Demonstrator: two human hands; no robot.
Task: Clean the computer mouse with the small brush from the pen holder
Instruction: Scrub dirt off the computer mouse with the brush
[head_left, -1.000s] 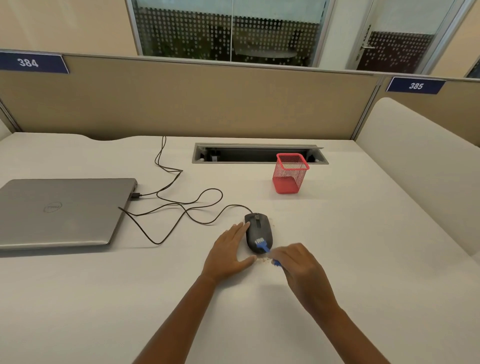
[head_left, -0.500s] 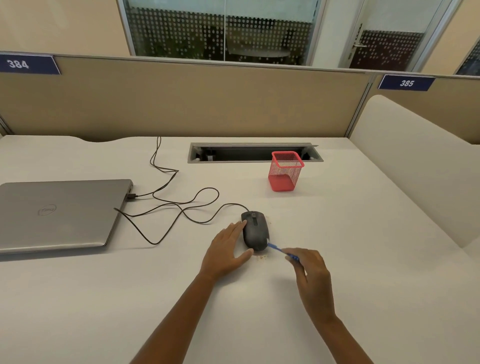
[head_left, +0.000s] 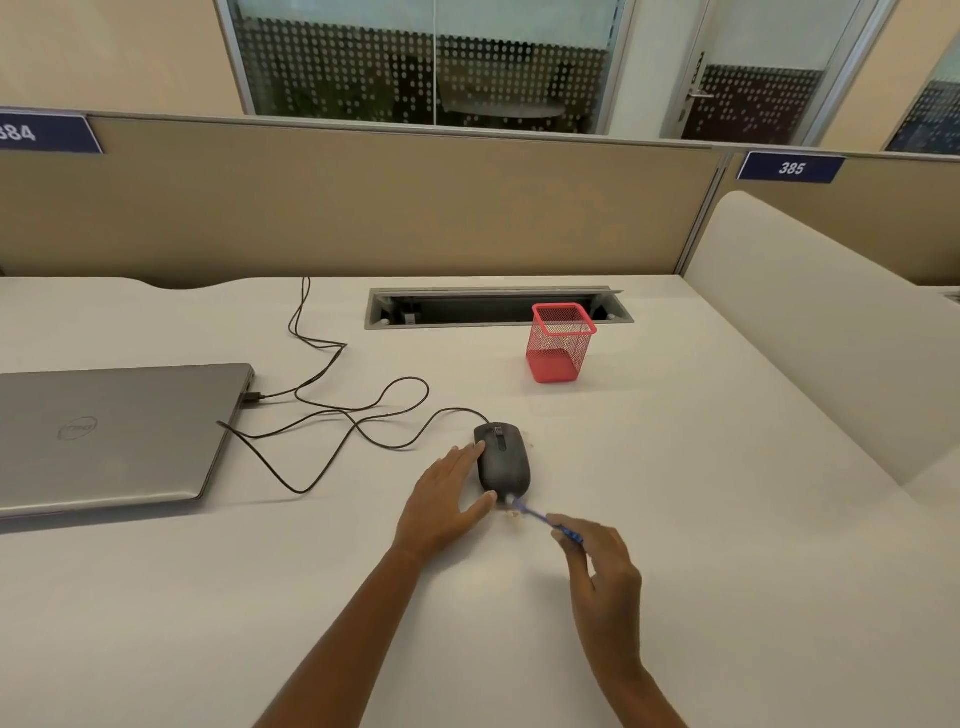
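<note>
A black wired computer mouse (head_left: 502, 460) lies on the white desk. My left hand (head_left: 447, 499) rests flat against the mouse's left side, fingers and thumb touching it. My right hand (head_left: 600, 558) pinches the handle of a small blue brush (head_left: 540, 517), whose head touches the mouse's near edge. A few pale crumbs lie on the desk just below the brush head. The red mesh pen holder (head_left: 560, 344) stands behind and to the right of the mouse, with nothing visible in it.
A shut grey laptop (head_left: 111, 434) lies at the left, with the mouse cable (head_left: 332, 415) looping from it across the desk. A recessed cable tray (head_left: 467, 306) sits at the back. A beige partition stands behind and a padded divider (head_left: 810, 332) at the right.
My right hand has drawn back toward me and to the right. The brush head has slid from the top of the mouse down to its near edge. My left hand stays on the mouse.
</note>
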